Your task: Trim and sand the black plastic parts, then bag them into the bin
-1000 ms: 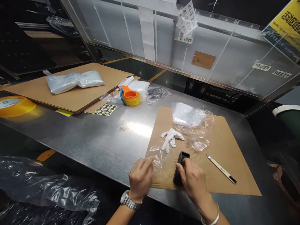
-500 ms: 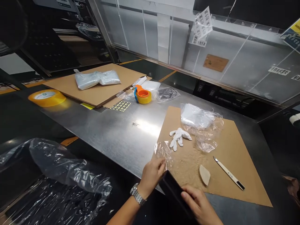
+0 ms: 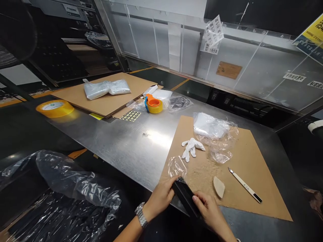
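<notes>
Between my two hands is a long, dark box-like piece (image 3: 186, 196), tilted over the table's front edge; its exact kind does not show. My left hand (image 3: 161, 197) grips its far end. Closed around its right side is my right hand (image 3: 208, 209), thumb on top. A clear plastic bag (image 3: 177, 167) lies just beyond the far end. On the cardboard sheet (image 3: 254, 174) are a pair of white gloves (image 3: 192, 148), a tan wedge-shaped block (image 3: 218, 187) and a craft knife (image 3: 244, 185) marked A26.
Crumpled clear wrap (image 3: 214, 127) covers the cardboard's back. Farther left on the metal table (image 3: 121, 144) are an orange tape dispenser (image 3: 153, 103), a label sheet (image 3: 130, 116), stacked cardboard (image 3: 101, 109) with bagged items (image 3: 107, 88), and a yellow tape roll (image 3: 54, 108). A plastic-lined bin (image 3: 63, 201) stands lower left.
My left hand has moved onto the dark piece's far end, which now shows higher and more clearly. My right hand keeps its hold. The view has shifted slightly.
</notes>
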`<state>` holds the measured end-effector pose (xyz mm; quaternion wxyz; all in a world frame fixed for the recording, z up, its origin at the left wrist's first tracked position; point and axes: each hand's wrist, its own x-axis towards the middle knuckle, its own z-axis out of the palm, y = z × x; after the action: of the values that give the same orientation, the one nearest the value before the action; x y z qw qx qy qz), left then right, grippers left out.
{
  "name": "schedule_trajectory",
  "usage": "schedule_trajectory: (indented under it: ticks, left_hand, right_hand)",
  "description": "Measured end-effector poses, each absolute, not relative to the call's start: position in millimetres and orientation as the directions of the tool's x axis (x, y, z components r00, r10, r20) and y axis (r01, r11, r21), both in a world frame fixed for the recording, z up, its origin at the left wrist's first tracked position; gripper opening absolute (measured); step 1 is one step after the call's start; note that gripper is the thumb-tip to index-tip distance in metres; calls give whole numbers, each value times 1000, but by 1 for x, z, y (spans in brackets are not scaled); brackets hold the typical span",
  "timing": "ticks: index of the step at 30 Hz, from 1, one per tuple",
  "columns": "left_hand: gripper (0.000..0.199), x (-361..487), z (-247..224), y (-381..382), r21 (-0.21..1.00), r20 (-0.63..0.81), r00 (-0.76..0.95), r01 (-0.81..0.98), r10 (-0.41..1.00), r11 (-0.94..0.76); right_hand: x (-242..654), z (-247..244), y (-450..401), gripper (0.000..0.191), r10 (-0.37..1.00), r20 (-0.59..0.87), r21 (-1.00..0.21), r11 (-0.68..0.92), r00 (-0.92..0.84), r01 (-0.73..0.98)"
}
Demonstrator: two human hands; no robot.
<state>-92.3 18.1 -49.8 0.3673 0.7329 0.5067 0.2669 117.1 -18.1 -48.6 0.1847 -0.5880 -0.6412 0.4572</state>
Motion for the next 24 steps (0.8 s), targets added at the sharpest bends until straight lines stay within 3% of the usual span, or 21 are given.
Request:
schedule_trajectory:
  ticks: [4, 10, 18, 20, 22, 24]
  left_hand:
    - [38, -92, -48, 13, 755, 37, 300, 617, 953, -223]
    - [29, -78, -49, 6, 389, 302, 282, 836, 911, -387]
    - [29, -75, -33, -4, 313, 428, 409, 769, 806, -557]
    - [28, -74, -24, -7, 327, 458, 437, 727, 774, -604]
    - [26, -71, -15, -9, 345, 455, 459, 699, 763, -626]
    - [26, -70, -5, -7, 399, 405, 416, 720, 814, -567]
  right_hand:
    - [114, -45, -15, 40, 950, -247, -716, -47, -190, 696]
    - [100, -47, -21, 33, 966, -165, -617, 55, -197, 785]
    - [90, -43, 0, 39, 988, -127, -638, -13, -88, 770]
    - [83, -32, 2, 41, 987, -132, -531, 6, -90, 847]
    - [74, -16, 3, 34, 976, -163, -332, 86, -146, 939]
    - [69, 4, 7, 25, 955, -201, -193, 180, -218, 965]
